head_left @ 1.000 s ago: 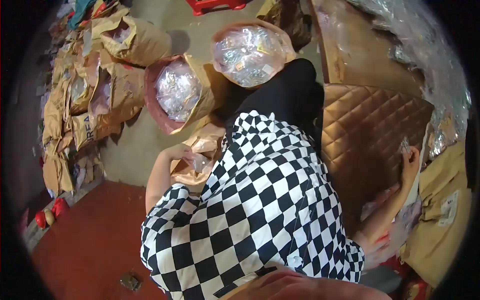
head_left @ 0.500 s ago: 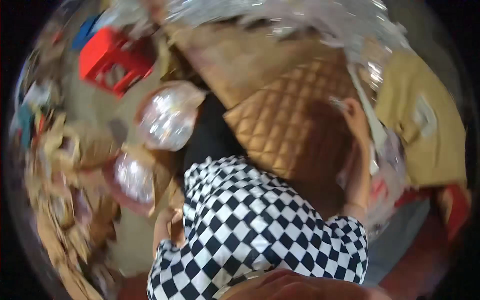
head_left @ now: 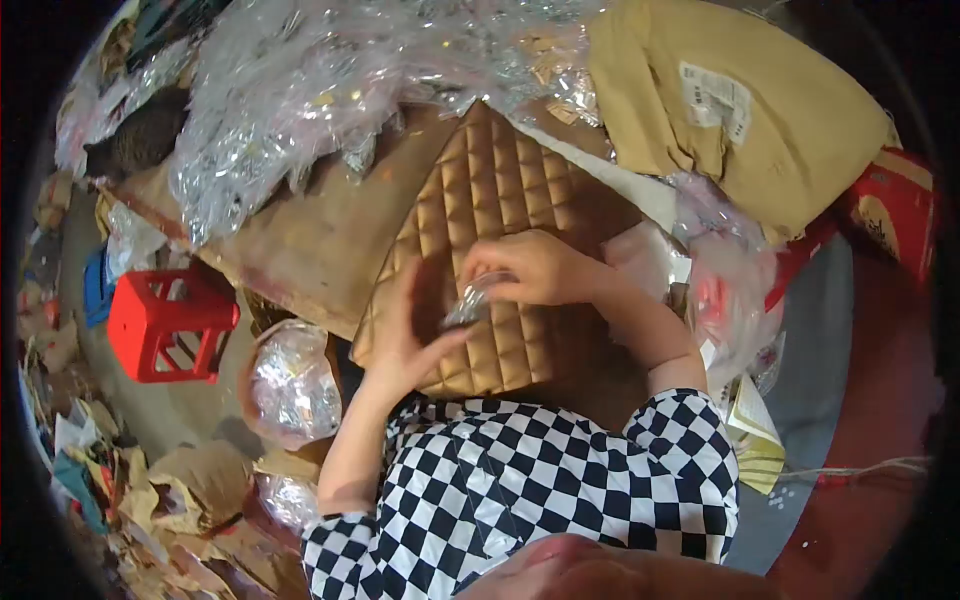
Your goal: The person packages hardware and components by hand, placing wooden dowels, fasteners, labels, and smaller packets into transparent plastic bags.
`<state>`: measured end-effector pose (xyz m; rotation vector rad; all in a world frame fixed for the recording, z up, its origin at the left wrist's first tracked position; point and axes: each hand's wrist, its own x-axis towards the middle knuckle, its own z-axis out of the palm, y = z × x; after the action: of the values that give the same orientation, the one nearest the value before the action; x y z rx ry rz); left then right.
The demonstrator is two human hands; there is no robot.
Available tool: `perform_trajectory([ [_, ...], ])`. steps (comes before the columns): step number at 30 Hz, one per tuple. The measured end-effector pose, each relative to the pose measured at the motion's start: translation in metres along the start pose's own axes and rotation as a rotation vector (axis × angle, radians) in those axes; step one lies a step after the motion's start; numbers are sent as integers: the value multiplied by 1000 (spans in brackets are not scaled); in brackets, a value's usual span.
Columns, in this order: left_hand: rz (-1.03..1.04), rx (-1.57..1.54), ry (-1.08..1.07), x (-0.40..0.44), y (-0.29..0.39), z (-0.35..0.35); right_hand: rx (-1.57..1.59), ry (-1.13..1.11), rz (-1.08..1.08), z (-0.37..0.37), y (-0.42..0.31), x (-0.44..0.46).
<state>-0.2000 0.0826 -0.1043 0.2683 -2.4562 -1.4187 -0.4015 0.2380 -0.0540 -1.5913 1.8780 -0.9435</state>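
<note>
My right hand is closed on a small clear plastic packet above the brown quilted mat. What the packet contains is too small to make out. Just left of it, my left hand is open, thumb and fingers apart, with nothing in it. The packet lies between the two hands, nearer the right one. Beyond the mat spreads a big pile of clear plastic packets on a brown board.
A red stool stands at the left, near an open sack of clear packets. A tan sack with a white label lies at the upper right. Pinkish plastic bags sit right of my right arm.
The view has swung toward the mat and packet pile. My left hand has come from the paper bag to the mat and is empty. My right hand has moved inward with the packet.
</note>
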Motion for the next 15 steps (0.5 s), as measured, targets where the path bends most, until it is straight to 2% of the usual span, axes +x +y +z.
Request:
perform_trajectory([
  [1, -140, -376, -126, 16, -32, 28, 27, -117, -65, -10, -7, 7],
  [2, -373, -624, -249, 38, -24, 34, 7, -164, 14, -30, -2, 15],
  [3, -364, -617, -259, 50, -28, 39, 94, 26, 92, -45, 21, 23],
  [4, -371, -769, -248, 58, -37, 48, 182, 212, 167, -59, 56, 29],
  [5, -380, -922, -235, 64, -45, 54, -12, 443, 214, -78, 94, 37],
  [6, -424, -881, -246, 67, -50, 54, -205, 667, 264, -93, 133, 41],
  [8, -434, -957, -219, 69, -42, 48, -931, 716, 411, -111, 204, 37],
  [9, -435, -1036, -184, 70, -40, 45, -922, 718, 406, -116, 221, 38],
  [11, -459, -1042, -217, 71, -46, 38, -906, 507, 695, -119, 241, 37],
  [12, -472, -1054, -223, 72, -48, 36, -899, 519, 702, -117, 222, 40],
  [14, -491, -1063, -248, 75, -42, 34, -492, 652, 393, -105, 168, 40],
  [15, -522, -1121, -197, 78, -30, 32, -425, 627, 296, -97, 127, 38],
])
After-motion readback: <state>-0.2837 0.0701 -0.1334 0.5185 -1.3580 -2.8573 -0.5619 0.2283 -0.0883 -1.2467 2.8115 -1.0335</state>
